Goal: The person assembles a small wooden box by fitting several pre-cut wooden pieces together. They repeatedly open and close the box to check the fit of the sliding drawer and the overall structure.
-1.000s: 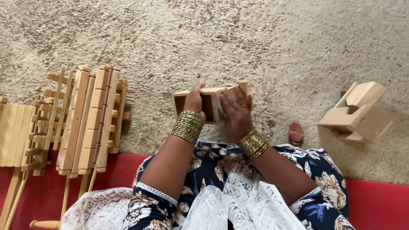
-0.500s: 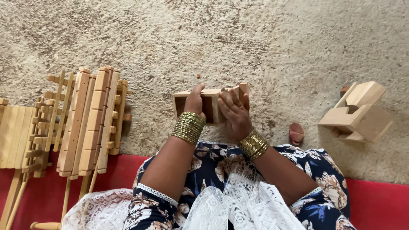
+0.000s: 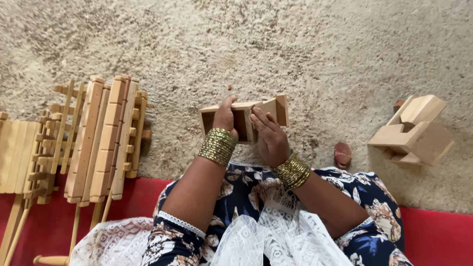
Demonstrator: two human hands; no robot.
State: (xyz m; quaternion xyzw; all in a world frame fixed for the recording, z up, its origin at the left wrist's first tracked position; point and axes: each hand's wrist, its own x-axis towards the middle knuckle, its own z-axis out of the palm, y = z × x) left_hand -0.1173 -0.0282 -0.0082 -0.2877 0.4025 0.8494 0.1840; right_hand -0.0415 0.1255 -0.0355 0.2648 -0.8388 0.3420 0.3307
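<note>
At the far left edge of the frame a flat slatted wooden panel (image 3: 15, 157) lies partly on the red mat (image 3: 133, 197). Just right of it rests a stack of long notched wooden frames (image 3: 98, 138), their ends on the beige carpet (image 3: 246, 44).

At the centre of the frame, the left hand (image 3: 224, 118) grips the open wooden box piece (image 3: 244, 118), thumb over the top edge and fingers curled down its near face. The box sits on the carpet just past the person's knees. The right hand (image 3: 268, 135) is beside it, fingers closed over the box's right half and pressing on an angled wooden piece there; what the fingertips pinch I can't tell. To my eye the left hand should brace the box firmly on the carpet while the right seats that piece squarely, without forcing it.

Against half a second ago, the right hand has slid lower, uncovering more of the box's right end; the box has barely moved.

Further right lies a small reddish-brown object (image 3: 342, 153), then another pale wooden block assembly (image 3: 416, 130), untouched.
</note>
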